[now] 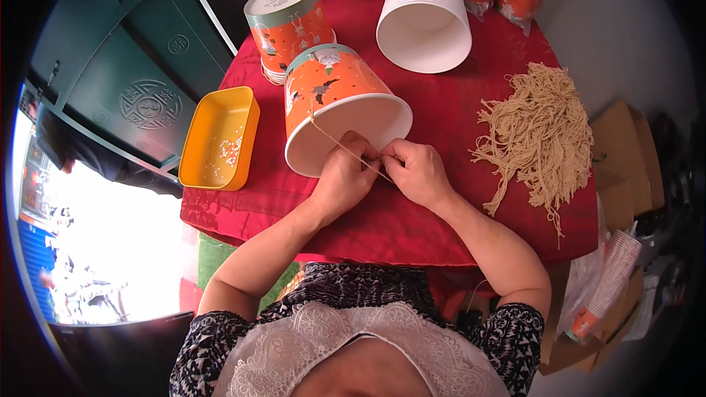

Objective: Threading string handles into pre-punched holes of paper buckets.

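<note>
An orange paper bucket (349, 81) with a printed pattern and a green band lies tilted on its side, its white open mouth toward me. From a spot near its rim, a thin tan cord (323, 132) runs across the mouth to my hands. My left hand (344, 176) is closed with its fingers pinching the cord in front of the bucket's mouth. Against it, fingertips meeting, my right hand (416, 167) is also closed in a pinch at the cord. The exact grip between the fingertips is partly hidden. A loose end of cord sticks out below the left fingers.
A yellow tray (248, 140) with small white and red beads stands at left. Behind the bucket is an upside-down orange bucket stack (276, 29); nested white buckets (426, 29) lie farther right. Tan cords (540, 140) are heaped at right on the red tablecloth (448, 114). Cardboard boxes (625, 147) stand beyond.
</note>
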Demonstrator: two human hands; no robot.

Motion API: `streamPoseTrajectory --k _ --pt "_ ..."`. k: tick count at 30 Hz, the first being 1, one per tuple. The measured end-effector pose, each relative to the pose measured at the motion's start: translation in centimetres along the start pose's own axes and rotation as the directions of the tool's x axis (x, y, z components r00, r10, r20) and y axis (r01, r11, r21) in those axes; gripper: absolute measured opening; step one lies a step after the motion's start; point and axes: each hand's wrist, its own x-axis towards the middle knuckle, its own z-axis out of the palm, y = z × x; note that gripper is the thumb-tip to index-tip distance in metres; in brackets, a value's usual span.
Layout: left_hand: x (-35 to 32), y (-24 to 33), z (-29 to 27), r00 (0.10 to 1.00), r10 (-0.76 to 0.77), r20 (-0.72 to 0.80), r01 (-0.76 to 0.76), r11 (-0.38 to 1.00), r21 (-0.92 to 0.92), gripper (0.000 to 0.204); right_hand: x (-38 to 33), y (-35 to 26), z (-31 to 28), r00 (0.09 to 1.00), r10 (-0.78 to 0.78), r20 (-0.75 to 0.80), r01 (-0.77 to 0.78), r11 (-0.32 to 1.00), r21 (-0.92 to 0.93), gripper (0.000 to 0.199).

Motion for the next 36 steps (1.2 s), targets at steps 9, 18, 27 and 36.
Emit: streamPoseTrajectory --k 9,18,27,36 --pt "0.3 -0.1 0.0 0.998 0.036 -0.052 -0.035 0.999 0.02 0.008 -0.5 0.0 -0.1 0.99 -0.118 -0.078 0.12 0.993 0.019 0.005" --pt "0.3 -0.4 -0.1 0.996 0.022 -0.081 -0.021 1.0 0.011 0.007 -1.0 -0.1 -0.4 0.978 -0.192 -0.081 0.184 0.978 -0.098 0.006" --pt "0.4 -0.2 0.0 0.992 0.004 -0.127 0.007 0.996 0.084 0.01 -1.1 0.0 -0.6 0.976 -0.211 -0.053 0.199 0.964 -0.176 0.007" --pt "0.7 -0.6 0.4 0.988 0.011 -0.154 0.007 0.993 0.115 0.01 -1.1 0.1 -0.6 0.982 -0.184 -0.046 0.182 0.982 -0.049 0.005"
